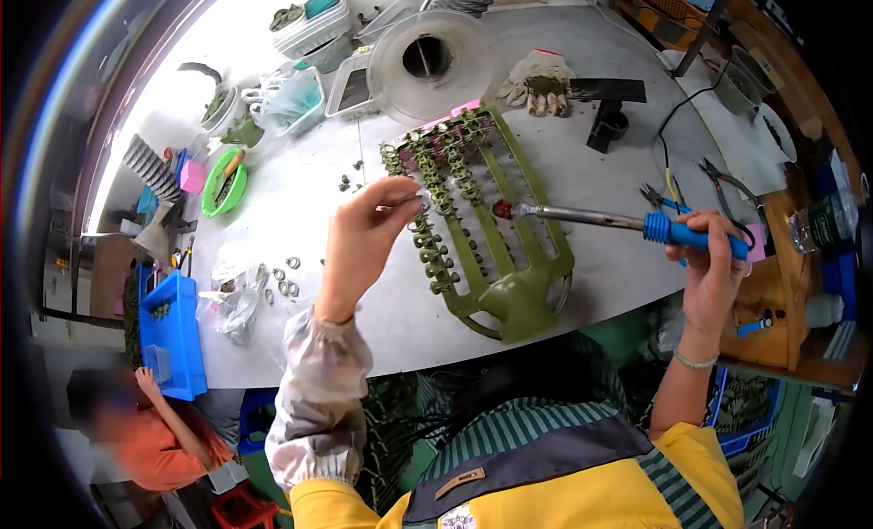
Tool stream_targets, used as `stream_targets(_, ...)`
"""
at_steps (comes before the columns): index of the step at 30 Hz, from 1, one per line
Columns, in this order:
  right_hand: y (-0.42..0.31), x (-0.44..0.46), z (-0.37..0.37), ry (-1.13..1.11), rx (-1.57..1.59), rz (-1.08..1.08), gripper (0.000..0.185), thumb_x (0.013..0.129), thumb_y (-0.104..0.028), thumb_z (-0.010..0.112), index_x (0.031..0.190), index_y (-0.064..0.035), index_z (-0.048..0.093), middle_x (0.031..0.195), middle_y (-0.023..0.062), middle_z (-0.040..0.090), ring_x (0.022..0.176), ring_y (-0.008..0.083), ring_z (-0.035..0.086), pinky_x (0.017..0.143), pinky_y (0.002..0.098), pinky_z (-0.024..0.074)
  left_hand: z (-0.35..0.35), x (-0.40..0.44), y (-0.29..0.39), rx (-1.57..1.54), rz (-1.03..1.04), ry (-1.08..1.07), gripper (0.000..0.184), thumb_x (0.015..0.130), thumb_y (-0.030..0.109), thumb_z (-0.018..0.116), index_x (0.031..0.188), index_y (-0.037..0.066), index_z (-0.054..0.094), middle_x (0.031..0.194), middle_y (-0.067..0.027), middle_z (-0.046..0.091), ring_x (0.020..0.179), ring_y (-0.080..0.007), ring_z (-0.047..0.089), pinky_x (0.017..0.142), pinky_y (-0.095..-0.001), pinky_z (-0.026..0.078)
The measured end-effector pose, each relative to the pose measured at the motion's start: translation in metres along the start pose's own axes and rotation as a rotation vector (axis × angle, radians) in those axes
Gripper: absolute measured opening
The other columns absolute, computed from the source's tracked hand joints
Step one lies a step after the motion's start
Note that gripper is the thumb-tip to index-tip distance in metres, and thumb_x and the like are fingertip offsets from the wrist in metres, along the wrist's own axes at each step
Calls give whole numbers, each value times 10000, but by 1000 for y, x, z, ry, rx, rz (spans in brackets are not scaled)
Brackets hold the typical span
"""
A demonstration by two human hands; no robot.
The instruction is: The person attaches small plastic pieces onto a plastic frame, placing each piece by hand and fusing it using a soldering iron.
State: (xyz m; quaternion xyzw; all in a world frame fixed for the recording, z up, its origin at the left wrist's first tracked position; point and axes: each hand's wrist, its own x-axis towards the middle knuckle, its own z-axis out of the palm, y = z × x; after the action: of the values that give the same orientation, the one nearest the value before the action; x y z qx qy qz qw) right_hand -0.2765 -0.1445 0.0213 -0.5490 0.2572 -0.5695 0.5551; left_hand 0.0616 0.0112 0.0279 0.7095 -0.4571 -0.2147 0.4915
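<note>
My right hand [710, 267] is closed round the blue handle of a soldering iron [596, 217]. The iron's dark brown tip hovers over a green slatted frame [526, 297] lying on the grey table. Small green ring-shaped pieces [435, 188] line several of the frame's bars, mostly on its left side and far end. My left hand [364, 234] is pinched at the frame's left edge, close to these pieces. Whatever sits between its fingertips, if anything, is too small to make out. A few loose rings [285, 284] lie left of that hand, beside a clear plastic bag [236, 297].
A clear funnel-shaped hood [391, 70] stands behind the frame, with a glove [538, 82] to its right. Pliers [668, 200] lie near the iron's cord. Along the left are a green bowl [238, 185] and a blue tray [186, 324], where another person [164, 438] sits.
</note>
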Motion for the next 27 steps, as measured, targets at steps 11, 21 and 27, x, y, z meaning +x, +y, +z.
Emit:
stream_targets(11, 44, 38, 5, 22, 36, 49, 259, 982, -188, 559, 943, 50, 650, 901, 129, 680, 672, 209, 695, 633, 308, 596, 59, 87, -1, 555, 528, -41, 155, 825, 89, 723, 976, 54, 720, 876, -90, 681, 827, -214, 625, 738, -326, 504)
stream_targets(21, 69, 50, 20, 66, 70, 103, 256, 981, -194, 563, 914, 38, 646, 861, 117, 688, 665, 203, 695, 630, 319, 600, 76, 112, -13, 666, 564, -72, 117, 764, 131, 738, 876, 105, 714, 765, -31, 697, 845, -242, 567, 820, -369, 455)
stream_targets(27, 68, 50, 19, 55, 39, 79, 252, 978, -184, 564, 919, 46, 648, 861, 123, 688, 659, 201, 693, 616, 316, 600, 80, 116, -18, 697, 590, -64, 126, 759, 140, 746, 879, 108, 720, 760, -29, 695, 863, -236, 574, 820, -364, 445)
